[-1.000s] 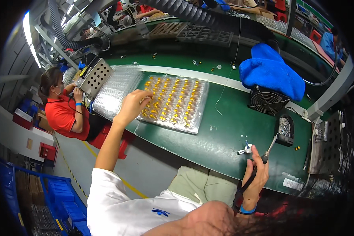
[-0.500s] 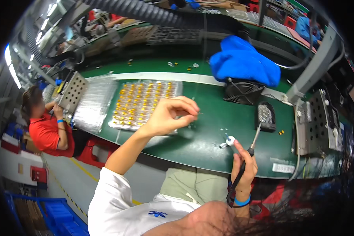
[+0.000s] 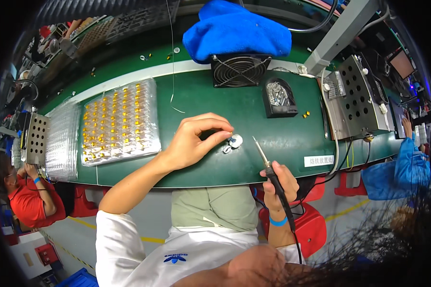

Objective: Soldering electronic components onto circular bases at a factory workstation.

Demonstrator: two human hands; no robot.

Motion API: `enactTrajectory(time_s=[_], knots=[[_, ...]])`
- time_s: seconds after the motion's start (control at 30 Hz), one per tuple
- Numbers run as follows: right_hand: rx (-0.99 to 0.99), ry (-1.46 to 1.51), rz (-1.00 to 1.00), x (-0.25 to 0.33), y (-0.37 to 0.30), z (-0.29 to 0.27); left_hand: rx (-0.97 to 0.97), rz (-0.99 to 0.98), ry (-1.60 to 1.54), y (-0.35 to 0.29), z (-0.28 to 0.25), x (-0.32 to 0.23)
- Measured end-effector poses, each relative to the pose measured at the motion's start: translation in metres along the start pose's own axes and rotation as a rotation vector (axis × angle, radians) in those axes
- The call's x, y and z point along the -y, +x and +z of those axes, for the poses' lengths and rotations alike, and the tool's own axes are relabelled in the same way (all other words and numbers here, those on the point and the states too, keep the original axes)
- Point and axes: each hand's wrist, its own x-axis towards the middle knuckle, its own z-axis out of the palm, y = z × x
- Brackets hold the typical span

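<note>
White round part, nearer the left hand than the right hand
It lies on the green counter, at the left fingertips' lower right; that grip is pinched together, anything in it too small to tell. The right grip clasps a soldering iron, long axis slanting up-left, tip just apart from the part.

A green-topped workbench spans the room above a grey floor marked with yellow lines, with red stools along its near side and a pale post toward the right.
</note>
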Motion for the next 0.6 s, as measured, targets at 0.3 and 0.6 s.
enactTrajectory(time_s=[0.3,0.6], knots=[[0.126,-0.087,0.073,0.009,0.009,0.002,0.008,0.008,0.058,-0.001,0.005,0.008],[0.153,-0.124,-0.039,0.005,0.012,0.007,0.015,-0.067,-0.02,-0.002,0.006,0.008]])
